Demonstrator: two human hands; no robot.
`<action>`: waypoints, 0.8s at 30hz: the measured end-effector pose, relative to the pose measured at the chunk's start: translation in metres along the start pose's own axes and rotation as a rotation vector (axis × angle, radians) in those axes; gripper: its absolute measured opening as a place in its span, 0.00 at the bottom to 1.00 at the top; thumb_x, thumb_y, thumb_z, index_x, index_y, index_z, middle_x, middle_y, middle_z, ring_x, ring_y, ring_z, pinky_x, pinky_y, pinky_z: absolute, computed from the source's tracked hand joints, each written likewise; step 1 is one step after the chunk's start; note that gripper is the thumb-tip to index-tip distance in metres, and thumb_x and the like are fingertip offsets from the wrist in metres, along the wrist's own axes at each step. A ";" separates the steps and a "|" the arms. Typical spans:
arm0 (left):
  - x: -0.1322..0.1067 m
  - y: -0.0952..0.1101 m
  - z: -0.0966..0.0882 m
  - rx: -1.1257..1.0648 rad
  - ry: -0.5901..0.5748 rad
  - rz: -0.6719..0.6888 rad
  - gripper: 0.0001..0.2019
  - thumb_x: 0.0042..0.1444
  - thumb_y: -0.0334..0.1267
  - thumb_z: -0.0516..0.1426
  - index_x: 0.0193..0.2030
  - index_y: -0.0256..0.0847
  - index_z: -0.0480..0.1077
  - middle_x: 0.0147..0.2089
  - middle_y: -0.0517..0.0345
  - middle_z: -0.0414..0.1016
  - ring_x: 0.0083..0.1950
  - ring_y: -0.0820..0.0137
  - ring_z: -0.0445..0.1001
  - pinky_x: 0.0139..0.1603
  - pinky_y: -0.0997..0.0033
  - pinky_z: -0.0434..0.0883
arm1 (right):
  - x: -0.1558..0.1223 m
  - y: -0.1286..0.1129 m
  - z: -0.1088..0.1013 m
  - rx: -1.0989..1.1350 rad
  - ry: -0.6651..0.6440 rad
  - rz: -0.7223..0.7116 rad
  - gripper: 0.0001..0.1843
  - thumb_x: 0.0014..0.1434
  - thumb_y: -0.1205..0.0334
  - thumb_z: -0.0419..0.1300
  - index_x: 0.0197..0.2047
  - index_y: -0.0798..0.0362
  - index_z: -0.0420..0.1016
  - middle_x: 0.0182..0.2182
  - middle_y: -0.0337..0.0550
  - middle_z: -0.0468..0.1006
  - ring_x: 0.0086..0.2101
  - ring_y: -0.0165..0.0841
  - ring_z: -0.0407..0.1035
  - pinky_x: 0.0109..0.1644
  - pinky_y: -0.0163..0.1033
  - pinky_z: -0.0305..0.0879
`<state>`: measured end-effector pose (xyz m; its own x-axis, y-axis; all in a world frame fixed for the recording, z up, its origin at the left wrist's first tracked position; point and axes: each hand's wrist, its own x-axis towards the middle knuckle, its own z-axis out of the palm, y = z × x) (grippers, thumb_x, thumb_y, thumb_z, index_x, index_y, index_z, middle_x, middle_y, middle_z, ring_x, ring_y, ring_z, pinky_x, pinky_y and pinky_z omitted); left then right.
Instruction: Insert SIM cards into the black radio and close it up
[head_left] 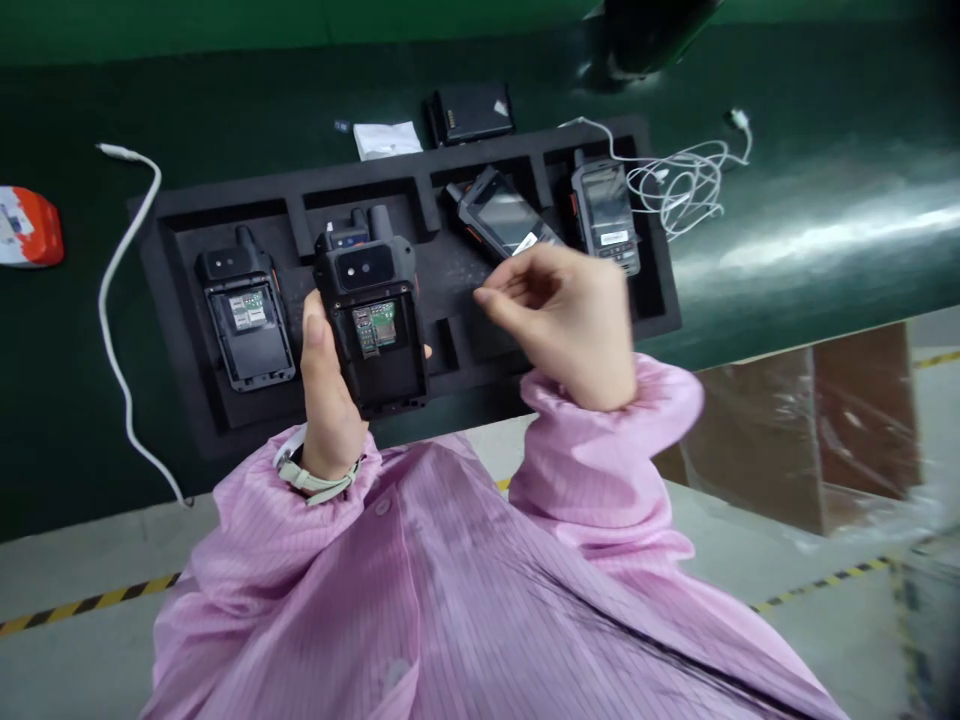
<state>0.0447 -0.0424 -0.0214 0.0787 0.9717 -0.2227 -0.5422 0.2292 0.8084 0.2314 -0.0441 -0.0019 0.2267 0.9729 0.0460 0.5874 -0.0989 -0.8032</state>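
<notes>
My left hand (328,400) is wrapped round a black handheld radio (390,375), held upright with its back towards me. Its back is uncovered, showing a green circuit board and metal card slots. To the right of it, my right hand (571,318) is raised with thumb and index finger pinched together; anything between the fingertips is too small or hidden to make out. Below both hands lies a black foam tray (450,270). A second radio with an uncovered back (251,340) rests in its left part. Two radios with screens up, one tilted (499,212) and one straighter (607,205), lie further right.
Behind the tray are a black battery pack (476,112), a white paper packet (388,140) and a tiny dark card (342,127). White cables lie left (105,290) and right (679,190). An orange-and-white object (34,228) sits far left; a cardboard box (765,440) stands below the table.
</notes>
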 end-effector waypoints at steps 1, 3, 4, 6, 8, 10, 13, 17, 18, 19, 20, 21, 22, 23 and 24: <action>0.000 0.000 0.001 0.007 0.009 -0.013 0.24 0.64 0.64 0.51 0.51 0.50 0.73 0.48 0.49 0.82 0.66 0.44 0.74 0.56 0.40 0.80 | 0.000 -0.007 -0.005 0.064 0.031 -0.050 0.04 0.54 0.69 0.68 0.35 0.53 0.78 0.26 0.35 0.78 0.26 0.28 0.72 0.31 0.34 0.69; 0.000 0.001 0.003 0.013 0.027 -0.025 0.24 0.64 0.65 0.50 0.51 0.50 0.73 0.48 0.49 0.82 0.65 0.44 0.76 0.53 0.42 0.82 | 0.000 -0.027 -0.016 0.138 0.038 -0.166 0.07 0.55 0.70 0.70 0.38 0.52 0.80 0.28 0.35 0.80 0.27 0.28 0.74 0.30 0.33 0.69; 0.000 0.001 0.004 0.013 0.033 -0.029 0.24 0.64 0.65 0.50 0.52 0.50 0.73 0.48 0.50 0.82 0.64 0.45 0.76 0.52 0.43 0.82 | 0.001 -0.037 -0.020 0.113 0.009 -0.199 0.05 0.57 0.70 0.69 0.37 0.51 0.80 0.30 0.35 0.81 0.29 0.28 0.75 0.32 0.33 0.71; 0.000 0.001 0.006 0.013 0.037 -0.042 0.24 0.65 0.64 0.50 0.52 0.51 0.73 0.48 0.51 0.81 0.64 0.47 0.76 0.50 0.45 0.83 | 0.007 -0.057 -0.024 0.042 -0.103 -0.324 0.08 0.60 0.73 0.67 0.35 0.49 0.79 0.32 0.34 0.81 0.33 0.27 0.76 0.35 0.33 0.71; 0.001 0.000 0.006 0.013 0.028 -0.058 0.24 0.65 0.65 0.50 0.53 0.52 0.74 0.49 0.52 0.81 0.65 0.48 0.76 0.51 0.46 0.83 | 0.019 -0.071 -0.024 -0.067 -0.298 -0.479 0.12 0.61 0.77 0.63 0.36 0.48 0.78 0.34 0.34 0.82 0.36 0.27 0.76 0.39 0.33 0.71; 0.001 0.000 0.006 0.012 0.011 -0.061 0.24 0.65 0.66 0.49 0.52 0.54 0.75 0.49 0.53 0.80 0.67 0.49 0.74 0.52 0.47 0.83 | 0.033 -0.079 -0.018 -0.192 -0.498 -0.597 0.14 0.63 0.76 0.59 0.35 0.46 0.78 0.36 0.34 0.82 0.37 0.29 0.77 0.38 0.34 0.71; 0.003 -0.001 0.005 0.001 -0.014 -0.046 0.23 0.64 0.66 0.50 0.47 0.55 0.76 0.49 0.54 0.80 0.70 0.51 0.70 0.57 0.49 0.81 | 0.050 -0.086 -0.005 -0.319 -0.677 -0.704 0.13 0.63 0.72 0.57 0.31 0.46 0.76 0.34 0.35 0.81 0.33 0.30 0.76 0.33 0.34 0.70; 0.005 -0.003 0.005 -0.024 -0.028 -0.048 0.23 0.66 0.65 0.49 0.44 0.52 0.75 0.49 0.52 0.79 0.72 0.51 0.66 0.62 0.50 0.78 | 0.055 -0.101 0.010 -0.436 -0.715 -0.586 0.10 0.63 0.71 0.60 0.32 0.48 0.74 0.28 0.33 0.75 0.30 0.28 0.74 0.38 0.35 0.73; 0.005 -0.003 0.005 -0.025 -0.005 -0.042 0.24 0.66 0.65 0.48 0.45 0.51 0.75 0.50 0.52 0.79 0.73 0.50 0.65 0.63 0.50 0.78 | 0.054 -0.106 0.011 -0.490 -0.726 -0.540 0.10 0.63 0.71 0.60 0.31 0.49 0.73 0.27 0.33 0.73 0.29 0.28 0.73 0.40 0.37 0.74; 0.005 -0.004 0.005 -0.022 0.030 -0.032 0.25 0.66 0.65 0.48 0.46 0.50 0.74 0.50 0.51 0.79 0.74 0.50 0.64 0.63 0.49 0.77 | 0.053 -0.110 0.013 -0.539 -0.744 -0.496 0.10 0.63 0.71 0.61 0.30 0.49 0.72 0.26 0.33 0.72 0.29 0.28 0.72 0.42 0.41 0.75; 0.005 -0.004 0.005 -0.012 0.073 -0.012 0.25 0.67 0.65 0.47 0.46 0.49 0.74 0.49 0.51 0.79 0.74 0.49 0.63 0.63 0.48 0.77 | 0.052 -0.113 0.013 -0.574 -0.762 -0.458 0.10 0.62 0.71 0.61 0.29 0.50 0.71 0.25 0.33 0.71 0.29 0.29 0.72 0.43 0.44 0.76; 0.004 -0.004 0.006 0.003 0.112 0.015 0.24 0.67 0.65 0.48 0.45 0.48 0.73 0.49 0.51 0.78 0.75 0.49 0.62 0.63 0.47 0.77 | 0.051 -0.116 0.014 -0.589 -0.778 -0.430 0.11 0.61 0.71 0.62 0.28 0.50 0.69 0.25 0.32 0.70 0.29 0.29 0.72 0.44 0.46 0.76; 0.003 -0.004 0.005 0.024 0.147 0.048 0.23 0.68 0.63 0.48 0.43 0.48 0.72 0.49 0.52 0.78 0.75 0.49 0.61 0.63 0.47 0.77 | 0.050 -0.118 0.014 -0.588 -0.787 -0.416 0.12 0.59 0.72 0.63 0.27 0.50 0.68 0.24 0.32 0.68 0.28 0.29 0.72 0.46 0.48 0.76; 0.002 -0.004 0.005 0.048 0.170 0.077 0.20 0.68 0.61 0.49 0.42 0.48 0.71 0.48 0.53 0.77 0.76 0.49 0.61 0.64 0.47 0.77 | 0.050 -0.119 0.014 -0.583 -0.789 -0.416 0.12 0.58 0.72 0.64 0.27 0.50 0.67 0.22 0.32 0.65 0.28 0.30 0.71 0.47 0.48 0.76; 0.001 -0.003 0.004 0.072 0.183 0.105 0.18 0.69 0.58 0.51 0.40 0.47 0.70 0.47 0.55 0.77 0.76 0.50 0.61 0.64 0.47 0.76 | 0.049 -0.120 0.014 -0.586 -0.792 -0.425 0.11 0.57 0.71 0.65 0.28 0.50 0.68 0.20 0.31 0.62 0.28 0.30 0.71 0.47 0.49 0.77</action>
<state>0.0501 -0.0420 -0.0222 -0.1319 0.9653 -0.2252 -0.4776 0.1372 0.8678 0.1615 0.0184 0.0886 -0.5293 0.7887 -0.3129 0.8282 0.4002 -0.3923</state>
